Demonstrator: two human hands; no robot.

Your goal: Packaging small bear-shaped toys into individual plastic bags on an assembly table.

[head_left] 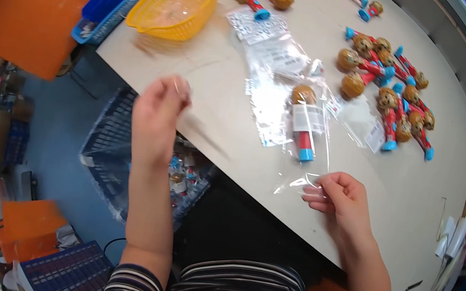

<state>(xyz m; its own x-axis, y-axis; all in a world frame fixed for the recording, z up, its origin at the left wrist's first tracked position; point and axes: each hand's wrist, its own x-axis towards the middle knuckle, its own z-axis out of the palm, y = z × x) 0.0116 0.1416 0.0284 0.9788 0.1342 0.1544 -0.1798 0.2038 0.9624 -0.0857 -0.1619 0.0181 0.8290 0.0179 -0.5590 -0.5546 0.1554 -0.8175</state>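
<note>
A clear plastic bag [296, 176] lies on the table with a toy figure [305, 139] inside. The figure has a round brown head, a red body and a blue base, and a white label [308, 119] sits across it. My right hand [340, 201] pinches the near end of this bag between thumb and fingers. Off to the left, my left hand [160, 107] is raised near the table's edge, its fingertips closed together. Motion blurs it, and anything between those fingers cannot be made out. Silvery printed packets [268, 111] lie just left of the bagged figure.
More toy figures [393, 112] are heaped at the right, with others [258, 6] at the far side. A yellow basket [205, 12] stands at the far left, beside a blue basket [107, 21]. Below the table edge is a blue crate [112, 145] with bagged figures.
</note>
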